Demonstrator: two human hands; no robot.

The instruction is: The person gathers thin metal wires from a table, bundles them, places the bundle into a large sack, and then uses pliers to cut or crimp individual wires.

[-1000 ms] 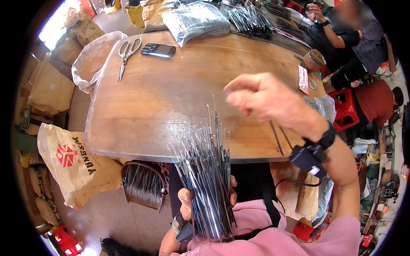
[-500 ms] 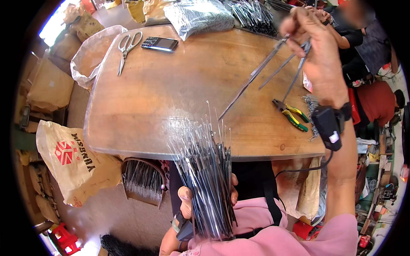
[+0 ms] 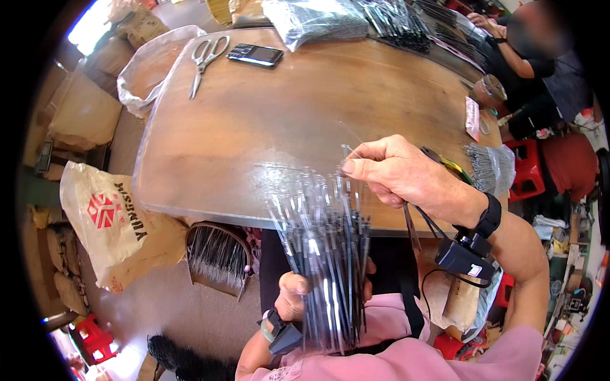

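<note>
My left hand [image 3: 292, 295] is wrapped round a thick upright bundle of thin dark rods [image 3: 330, 273], with fine wire tips, some looped, fanning out at the top. The bundle stands over my lap, in front of the table's near edge. Above its tips, my right hand [image 3: 406, 171] is closed, thumb and forefinger pinched at a fine wire end. A few dark rods [image 3: 410, 225] hang from the same hand's lower fingers. Whether the pinched wire belongs to a rod in the bundle is unclear. Green-and-yellow pliers [image 3: 456, 167] lie partly hidden behind the right hand.
On the wooden table [image 3: 254, 114] lie scissors [image 3: 202, 61] and a phone [image 3: 254, 54]. Clear bags of rods [image 3: 314, 22] line the far side; another bundle [image 3: 490, 166] lies right. A basket of rods [image 3: 219, 254] stands below, by a paper sack [image 3: 117, 222]. Another person sits far right.
My right hand has come down and left from above the table's far right to the bundle's tips. The rods it held outstretched now hang below it. My left hand keeps the bundle.
</note>
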